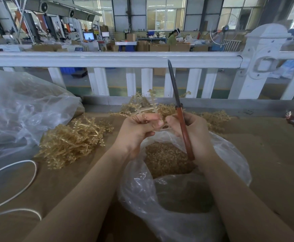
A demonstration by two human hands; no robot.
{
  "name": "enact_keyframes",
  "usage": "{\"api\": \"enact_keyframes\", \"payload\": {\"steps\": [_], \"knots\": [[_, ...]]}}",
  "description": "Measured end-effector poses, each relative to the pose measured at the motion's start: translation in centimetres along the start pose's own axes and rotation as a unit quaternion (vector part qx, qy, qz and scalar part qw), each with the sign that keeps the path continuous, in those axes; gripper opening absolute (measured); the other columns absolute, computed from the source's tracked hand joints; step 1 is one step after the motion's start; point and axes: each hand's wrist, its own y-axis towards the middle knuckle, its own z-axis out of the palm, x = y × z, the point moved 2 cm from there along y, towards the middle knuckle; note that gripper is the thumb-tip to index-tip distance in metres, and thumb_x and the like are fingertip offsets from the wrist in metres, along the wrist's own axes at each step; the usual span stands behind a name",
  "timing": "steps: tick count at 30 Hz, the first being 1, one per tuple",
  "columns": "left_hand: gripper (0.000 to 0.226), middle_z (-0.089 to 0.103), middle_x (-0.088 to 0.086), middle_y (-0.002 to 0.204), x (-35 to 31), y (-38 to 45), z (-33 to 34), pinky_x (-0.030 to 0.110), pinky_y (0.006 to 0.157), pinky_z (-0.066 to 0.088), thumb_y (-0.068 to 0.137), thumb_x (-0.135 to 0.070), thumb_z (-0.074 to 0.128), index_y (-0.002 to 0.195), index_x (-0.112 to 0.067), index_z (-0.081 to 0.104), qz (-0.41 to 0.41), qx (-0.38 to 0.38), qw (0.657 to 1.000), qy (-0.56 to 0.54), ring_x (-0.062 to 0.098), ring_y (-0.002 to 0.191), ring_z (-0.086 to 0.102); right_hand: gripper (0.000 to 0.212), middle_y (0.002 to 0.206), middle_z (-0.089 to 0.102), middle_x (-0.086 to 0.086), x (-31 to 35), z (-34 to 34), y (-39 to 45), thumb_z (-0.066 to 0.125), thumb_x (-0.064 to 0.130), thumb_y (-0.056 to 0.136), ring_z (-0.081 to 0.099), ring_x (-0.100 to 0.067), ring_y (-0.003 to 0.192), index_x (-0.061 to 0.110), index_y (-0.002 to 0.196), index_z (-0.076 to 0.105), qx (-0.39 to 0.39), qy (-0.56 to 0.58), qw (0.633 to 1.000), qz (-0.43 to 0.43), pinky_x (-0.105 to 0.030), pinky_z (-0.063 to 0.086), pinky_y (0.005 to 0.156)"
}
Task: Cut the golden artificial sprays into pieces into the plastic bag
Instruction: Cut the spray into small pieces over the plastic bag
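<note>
Left hand (139, 130) grips one golden plastic spray with short side fronds (145, 106), fingers curled round the base of its stem; the branches fan up and away over the far edge of the brown-covered desk (265, 154). Right hand (193, 131) is wrapped round the red-brown handles of a pair of dark-bladed scissors (178, 102), blades together and pointing up. Its thumb and forefinger also reach toward the stem end next to the left thumb; whether they pinch it, cannot tell.

Directly below both hands: open clear plastic bag (177, 198), already holding a layer of cut golden pieces (163, 159). Loose heap of uncut golden sprays (72, 140) lies on the desk to the left, a second heap (214, 119) behind the hands. A large crumpled clear bag (20, 110) sits far left.

Handling, judged: the spray looks very light, thin and springy. The stem seems stiffest, so hold there, near the base, leaving the fronds free for the blades. Cut pieces should drop straight down if kept over the bag mouth; small offcuts may flick sideways.
</note>
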Motion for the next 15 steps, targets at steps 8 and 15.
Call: {"api": "enact_keyframes", "payload": {"steps": [8, 15], "knots": [[0.031, 0.072, 0.021, 0.084, 0.3, 0.0, 0.4, 0.017, 0.057, 0.048, 0.07, 0.012, 0.079, 0.095, 0.015, 0.061, 0.037, 0.019, 0.992, 0.12, 0.011, 0.066, 0.066, 0.009, 0.072, 0.075, 0.003, -0.1, 0.3, 0.0, 0.077, 0.018, 0.086, 0.07, -0.007, 0.072, 0.011, 0.081, 0.074, 0.025, -0.028, 0.999, -0.016, -0.012, 0.049, 0.069], [0.072, 0.072, 0.008, 0.114, -1.0, 0.2, -1.2, 0.025, 0.079, 0.056, 0.062, -0.015, 0.082, 0.129, -0.013, 0.055, 0.02, 0.008, 1.0, -0.007, 0.02, 0.103, 0.071, 0.013, 0.076, 0.073, -0.004, -0.3, -0.4, 0.4, 0.077, 0.025, 0.085, 0.07, -0.018, 0.072, 0.013, 0.084, 0.074, 0.0, -0.05, 0.999, -0.015, -0.026, 0.057, 0.069]]}}
